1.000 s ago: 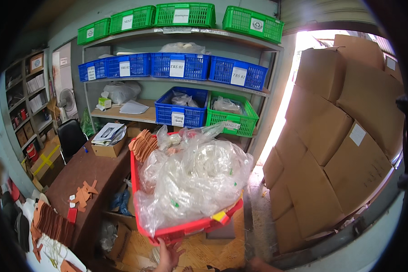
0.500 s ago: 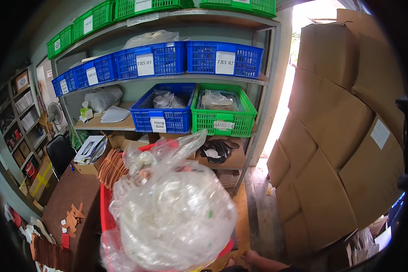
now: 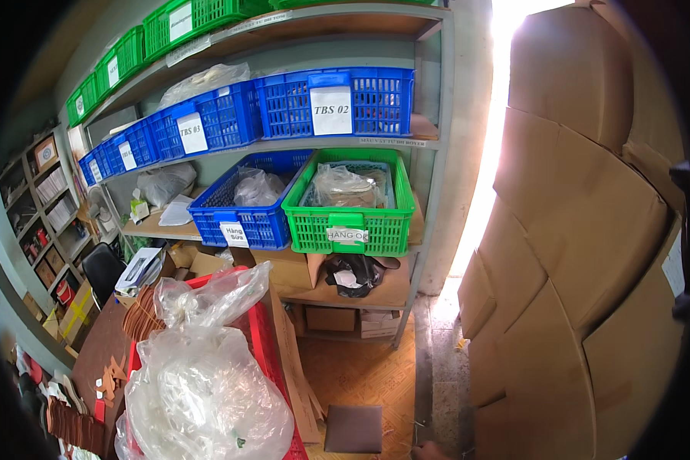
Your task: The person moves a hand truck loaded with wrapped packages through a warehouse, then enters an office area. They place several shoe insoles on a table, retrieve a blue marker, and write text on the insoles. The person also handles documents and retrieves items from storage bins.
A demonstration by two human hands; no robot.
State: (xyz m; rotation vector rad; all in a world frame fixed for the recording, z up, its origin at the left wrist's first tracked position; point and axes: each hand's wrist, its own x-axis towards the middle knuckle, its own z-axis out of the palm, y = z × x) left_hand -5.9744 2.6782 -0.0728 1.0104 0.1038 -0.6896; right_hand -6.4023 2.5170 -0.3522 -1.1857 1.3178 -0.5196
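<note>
A large knotted clear plastic bag (image 3: pixel 207 391) bulges over a red crate (image 3: pixel 267 349) at the lower middle. What fills the bag is hard to make out. A small part of my right hand (image 3: pixel 431 451) shows at the bottom edge, right of the crate and apart from the bag; its fingers cannot be made out. My left hand is out of sight. Beside the crate, a stack of brown strips (image 3: pixel 142 316) leans at its far left corner. A dark flat square (image 3: pixel 353 428) lies on the floor between the crate and my right hand.
Ahead stands a metal shelf with blue crates (image 3: pixel 376 103) and a green crate (image 3: pixel 345 222). Cardboard boxes (image 3: pixel 567 230) pile high on the right, beside a bright doorway. A brown table (image 3: pixel 84 376) with leather-like scraps (image 3: pixel 111 376) is at the left.
The view has swung right and down. The plastic bag and red crate now appear further left, and the dark square on the floor has come into view. Less of my right hand shows.
</note>
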